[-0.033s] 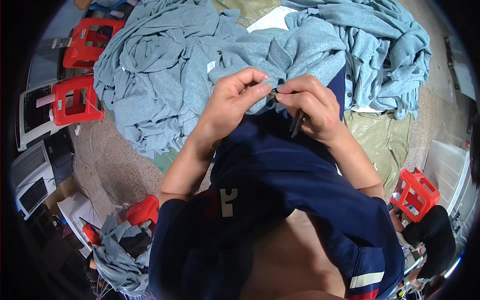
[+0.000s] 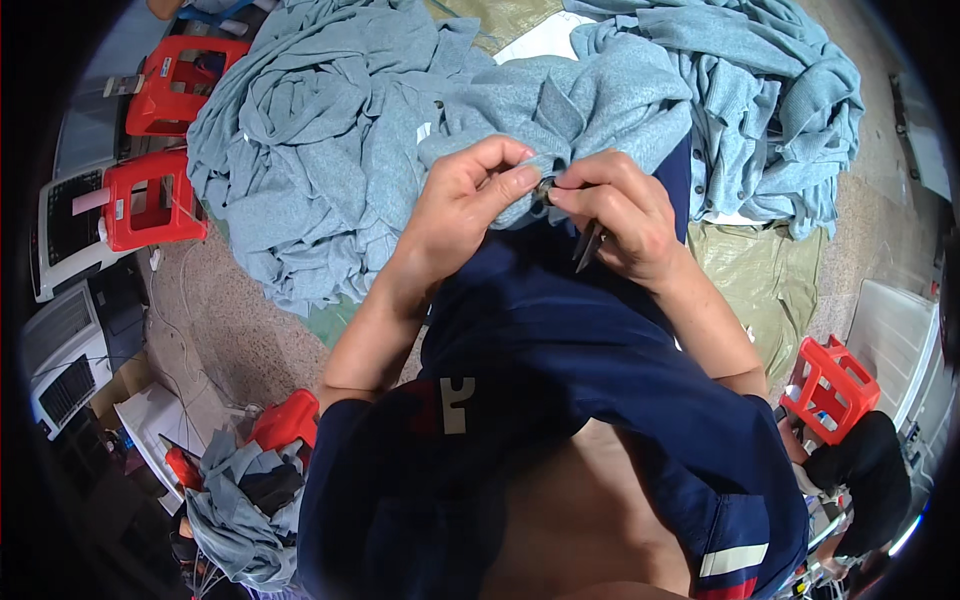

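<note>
A blue-grey knit garment (image 2: 620,95) lies bunched over my lap. My left hand (image 2: 462,205) is closed, pinching an edge of it between thumb and forefinger. Close against that edge, my right hand (image 2: 625,210) is closed too, its thumb and forefinger meeting at a small, dark, round piece (image 2: 545,188) that looks like a button. Under the curled fingers of the right hand is a dark, narrow, pointed tool (image 2: 588,248), its tip down toward my lap; its exact kind is partly hidden.
Large heaps of blue-grey knitwear lie to the left (image 2: 320,150) and right (image 2: 780,110), the right one with buttoned pieces. A greenish sheet (image 2: 755,270) is under them. Red stools (image 2: 155,200) stand at left, another red stool (image 2: 832,390) at right. Another person (image 2: 865,480) is at the lower right.
My right fingertips have shifted slightly to the left at the round piece, and the pointed tool has tilted a little. The left hand stays in place.
</note>
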A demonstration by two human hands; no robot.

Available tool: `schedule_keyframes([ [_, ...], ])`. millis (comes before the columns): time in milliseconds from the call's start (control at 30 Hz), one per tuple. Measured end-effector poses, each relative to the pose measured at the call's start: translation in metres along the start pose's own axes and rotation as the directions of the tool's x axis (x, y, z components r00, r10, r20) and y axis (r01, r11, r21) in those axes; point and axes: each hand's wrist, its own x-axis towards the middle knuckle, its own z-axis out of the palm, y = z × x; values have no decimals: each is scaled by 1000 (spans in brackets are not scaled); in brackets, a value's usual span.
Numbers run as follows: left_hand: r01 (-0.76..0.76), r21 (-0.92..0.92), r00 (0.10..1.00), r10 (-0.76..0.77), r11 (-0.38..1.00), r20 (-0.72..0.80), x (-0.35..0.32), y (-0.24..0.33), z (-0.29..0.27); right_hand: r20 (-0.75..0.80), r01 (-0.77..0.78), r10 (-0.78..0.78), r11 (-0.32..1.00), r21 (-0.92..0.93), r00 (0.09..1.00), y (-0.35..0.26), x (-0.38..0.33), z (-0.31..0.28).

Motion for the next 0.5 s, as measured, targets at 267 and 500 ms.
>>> schedule_keyframes([
  [267,-103,273,994,107,956,2,-27,-19,-2,125,-121,113,991,59,986,-8,-27,17],
  [500,-398,675,904,392,621,173,-26,-15,-4,217,-452,414,876,169,884,-7,-17,26],
])
